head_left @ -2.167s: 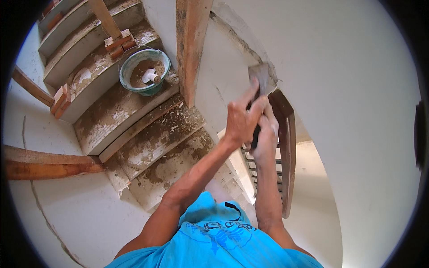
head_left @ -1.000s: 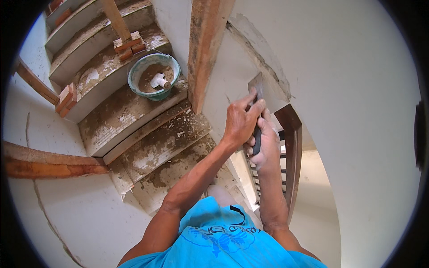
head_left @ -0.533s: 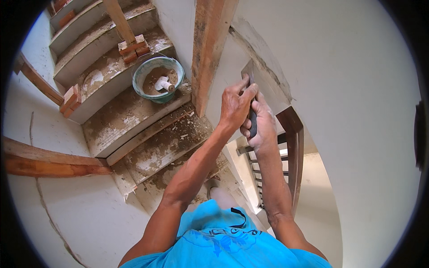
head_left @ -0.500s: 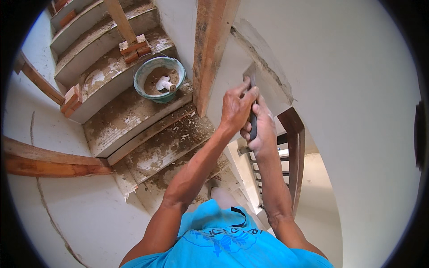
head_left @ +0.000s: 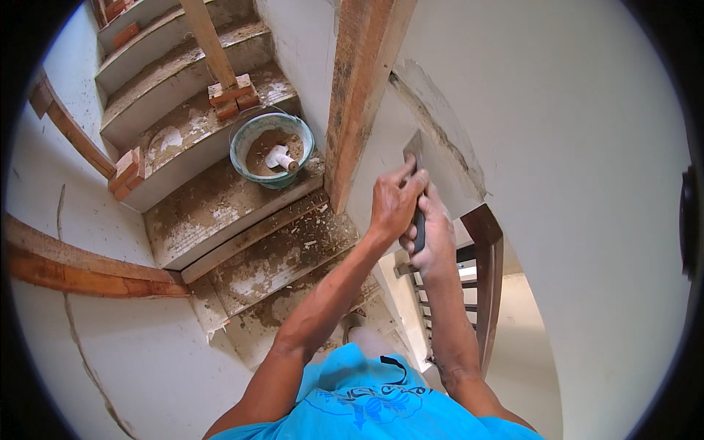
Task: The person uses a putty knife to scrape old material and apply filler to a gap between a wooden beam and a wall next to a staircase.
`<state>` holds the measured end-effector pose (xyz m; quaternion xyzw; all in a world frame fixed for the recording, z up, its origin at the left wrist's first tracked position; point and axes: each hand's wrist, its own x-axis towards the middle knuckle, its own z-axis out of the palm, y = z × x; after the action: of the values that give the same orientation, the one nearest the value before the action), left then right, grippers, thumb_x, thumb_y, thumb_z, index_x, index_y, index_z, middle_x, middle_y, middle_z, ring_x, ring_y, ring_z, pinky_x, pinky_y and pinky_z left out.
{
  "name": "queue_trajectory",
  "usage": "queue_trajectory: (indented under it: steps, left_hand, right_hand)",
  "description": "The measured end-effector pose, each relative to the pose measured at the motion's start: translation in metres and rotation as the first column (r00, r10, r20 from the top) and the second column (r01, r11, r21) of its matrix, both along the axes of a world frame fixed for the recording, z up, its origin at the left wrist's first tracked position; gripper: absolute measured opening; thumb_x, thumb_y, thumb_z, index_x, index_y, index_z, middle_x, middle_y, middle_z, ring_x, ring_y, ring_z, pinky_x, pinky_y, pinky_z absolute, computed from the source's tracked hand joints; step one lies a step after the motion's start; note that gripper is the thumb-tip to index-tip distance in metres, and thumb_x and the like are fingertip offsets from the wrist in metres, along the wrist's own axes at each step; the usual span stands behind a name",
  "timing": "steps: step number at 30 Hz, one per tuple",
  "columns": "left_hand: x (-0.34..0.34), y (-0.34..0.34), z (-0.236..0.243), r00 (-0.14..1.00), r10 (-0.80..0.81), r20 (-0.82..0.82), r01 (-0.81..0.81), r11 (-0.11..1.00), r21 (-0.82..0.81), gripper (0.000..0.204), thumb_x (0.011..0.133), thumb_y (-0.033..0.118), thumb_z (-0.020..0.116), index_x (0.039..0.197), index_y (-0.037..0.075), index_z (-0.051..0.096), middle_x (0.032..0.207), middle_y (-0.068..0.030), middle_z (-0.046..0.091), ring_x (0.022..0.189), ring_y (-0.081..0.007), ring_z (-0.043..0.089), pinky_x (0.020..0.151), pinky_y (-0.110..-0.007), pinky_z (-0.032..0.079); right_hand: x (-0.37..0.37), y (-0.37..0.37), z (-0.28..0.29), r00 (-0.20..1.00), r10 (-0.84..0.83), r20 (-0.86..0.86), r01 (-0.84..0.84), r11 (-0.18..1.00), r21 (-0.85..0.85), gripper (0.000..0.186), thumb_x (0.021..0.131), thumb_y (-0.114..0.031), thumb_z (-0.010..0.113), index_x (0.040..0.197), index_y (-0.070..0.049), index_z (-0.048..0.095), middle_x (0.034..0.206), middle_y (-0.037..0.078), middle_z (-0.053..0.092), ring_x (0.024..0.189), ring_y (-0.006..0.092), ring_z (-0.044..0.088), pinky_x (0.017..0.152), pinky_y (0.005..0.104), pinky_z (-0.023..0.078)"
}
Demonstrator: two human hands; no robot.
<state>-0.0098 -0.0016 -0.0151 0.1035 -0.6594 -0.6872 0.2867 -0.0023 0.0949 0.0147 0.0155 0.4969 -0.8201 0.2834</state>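
Both hands are closed on a trowel (head_left: 419, 232) with a dark handle and a flat metal blade. My right hand (head_left: 438, 233) wraps round the handle. Overlapping it from the left, my left hand (head_left: 394, 203) grips the front of the handle, its fingers near the blade. The blade lies at the pale wall (head_left: 587, 147), just left of a rough, slanting groove (head_left: 440, 136) edged with grey smears. Whether it presses on the surface I cannot tell. My fingers hide part of the tool.
To the left, a bucket (head_left: 242, 158) holding brown mortar and a white-bladed trowel (head_left: 279, 157) stands on the dirty stairs (head_left: 194, 209). A wooden post (head_left: 359, 103) rises beside my hands. Bricks (head_left: 233, 95) support another timber. A dark railing (head_left: 488, 271) is beyond my right forearm.
The whole view has shifted, so the stairs, bucket and groove sit lower in the picture. Both hands keep hold of the trowel, its blade at nearly the same place by the groove.
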Motion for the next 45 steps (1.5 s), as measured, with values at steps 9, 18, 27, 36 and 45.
queue_trajectory:
  steps: [9, 18, 27, 36, 45]
  left_hand:
    - [-0.005, -0.021, 0.013, 0.997, -0.021, 0.080, 0.019, 1.000, 0.016, 0.060, 0.089, 0.030, 0.063, 0.130, -0.014, 0.054, 0.066, -0.0051, 0.056, 0.059, -0.0099, 0.051, 0.053, -0.029, 0.045]
    - [0.003, -0.022, 0.038, 0.996, -0.036, 0.077, 0.025, 0.990, 0.140, 0.054, 0.090, 0.022, 0.065, 0.131, -0.011, 0.055, 0.059, -0.0017, 0.054, 0.046, -0.0062, 0.044, 0.042, -0.024, 0.037]
    - [0.006, -0.022, 0.035, 0.993, -0.081, 0.090, 0.053, 0.959, 0.280, 0.058, 0.090, 0.020, 0.066, 0.136, -0.011, 0.050, 0.060, 0.0000, 0.054, 0.047, -0.0042, 0.044, 0.039, -0.023, 0.035]
    - [0.009, -0.015, 0.029, 0.985, -0.096, 0.144, 0.044, 0.944, 0.327, 0.056, 0.089, 0.023, 0.067, 0.133, -0.009, 0.055, 0.059, -0.0011, 0.054, 0.047, -0.0052, 0.044, 0.041, -0.022, 0.036]
    - [0.007, -0.029, 0.047, 0.976, -0.106, 0.189, 0.037, 0.941, 0.337, 0.057, 0.088, 0.023, 0.067, 0.132, -0.011, 0.054, 0.060, -0.0011, 0.055, 0.047, -0.0051, 0.045, 0.042, -0.024, 0.039]
  right_hand:
    - [-0.019, -0.015, -0.003, 0.997, 0.073, -0.007, -0.073, 0.991, -0.116, 0.046, 0.101, -0.020, 0.043, 0.146, -0.023, 0.041, 0.071, -0.003, 0.054, 0.043, 0.0071, 0.046, 0.031, 0.0219, 0.037]
    - [-0.021, -0.015, 0.004, 0.989, 0.092, 0.114, -0.067, 0.976, -0.207, 0.049, 0.102, -0.018, 0.041, 0.151, -0.022, 0.036, 0.070, 0.000, 0.050, 0.046, 0.0088, 0.047, 0.033, 0.0232, 0.038]
    - [-0.025, -0.014, -0.004, 0.973, 0.154, 0.170, -0.097, 0.949, -0.300, 0.040, 0.103, -0.023, 0.042, 0.142, -0.028, 0.045, 0.073, 0.000, 0.055, 0.046, 0.0111, 0.052, 0.031, 0.0239, 0.043]
    - [-0.017, -0.008, -0.001, 0.974, 0.088, 0.208, -0.040, 0.973, -0.228, 0.039, 0.104, -0.026, 0.040, 0.143, -0.026, 0.045, 0.072, 0.000, 0.052, 0.046, 0.0084, 0.048, 0.031, 0.0216, 0.040]
    - [-0.031, -0.022, 0.001, 0.981, 0.084, 0.177, -0.045, 0.976, -0.211, 0.036, 0.103, -0.024, 0.043, 0.139, -0.023, 0.046, 0.074, 0.000, 0.050, 0.047, 0.0082, 0.047, 0.033, 0.0213, 0.036]
